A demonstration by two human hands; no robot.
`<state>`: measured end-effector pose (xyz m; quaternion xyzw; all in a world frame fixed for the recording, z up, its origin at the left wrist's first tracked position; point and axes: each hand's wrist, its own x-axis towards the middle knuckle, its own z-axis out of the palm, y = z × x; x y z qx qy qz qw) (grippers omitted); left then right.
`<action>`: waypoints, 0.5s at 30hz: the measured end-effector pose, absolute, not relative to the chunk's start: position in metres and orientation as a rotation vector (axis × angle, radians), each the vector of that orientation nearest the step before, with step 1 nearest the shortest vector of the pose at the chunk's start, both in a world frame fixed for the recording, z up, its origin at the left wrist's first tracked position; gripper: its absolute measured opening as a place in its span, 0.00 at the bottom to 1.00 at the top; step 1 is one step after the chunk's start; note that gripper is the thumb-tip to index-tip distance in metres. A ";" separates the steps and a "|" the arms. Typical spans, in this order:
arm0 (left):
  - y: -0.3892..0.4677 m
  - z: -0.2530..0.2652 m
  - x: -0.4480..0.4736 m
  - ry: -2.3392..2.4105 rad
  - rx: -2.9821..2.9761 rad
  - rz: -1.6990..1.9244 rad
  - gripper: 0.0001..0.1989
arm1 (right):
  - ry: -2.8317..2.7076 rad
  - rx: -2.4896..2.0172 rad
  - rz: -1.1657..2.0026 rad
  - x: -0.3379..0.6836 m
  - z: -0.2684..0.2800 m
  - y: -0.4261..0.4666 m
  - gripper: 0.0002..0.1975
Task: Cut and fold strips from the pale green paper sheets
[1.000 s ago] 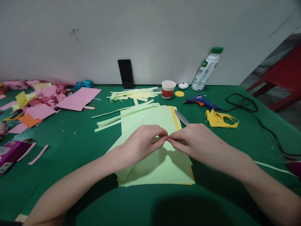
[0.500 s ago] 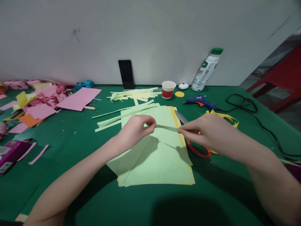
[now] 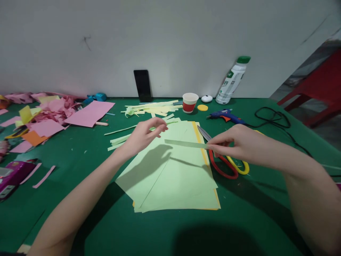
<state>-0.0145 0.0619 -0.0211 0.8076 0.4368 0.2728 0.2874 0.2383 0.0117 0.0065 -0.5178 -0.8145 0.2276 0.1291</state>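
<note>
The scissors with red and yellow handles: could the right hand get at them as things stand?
Probably yes: the scissors lie close by the right hand, with much of both handles uncovered. However, that hand pinches a green paper strip, which it might need to put down first.

The place looked like a paper-craft workspace: a green table (image 3: 114, 231) against a pale wall (image 3: 173, 42) bore light-green paper sheets (image 3: 183, 188), scissors (image 3: 204, 133), a hot glue gun (image 3: 232, 116) and heaped pink paper scraps (image 3: 57, 108).
</note>
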 end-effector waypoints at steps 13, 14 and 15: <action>0.019 -0.018 0.010 0.993 2.351 0.444 0.15 | -2.153 -1.250 0.690 0.197 -0.004 0.012 0.06; 0.018 -0.018 0.010 0.994 2.360 0.456 0.15 | -2.168 -1.231 0.657 0.197 -0.005 0.011 0.07; 0.017 -0.018 0.010 0.993 2.367 0.468 0.15 | -2.183 -1.211 0.623 0.197 -0.005 0.011 0.07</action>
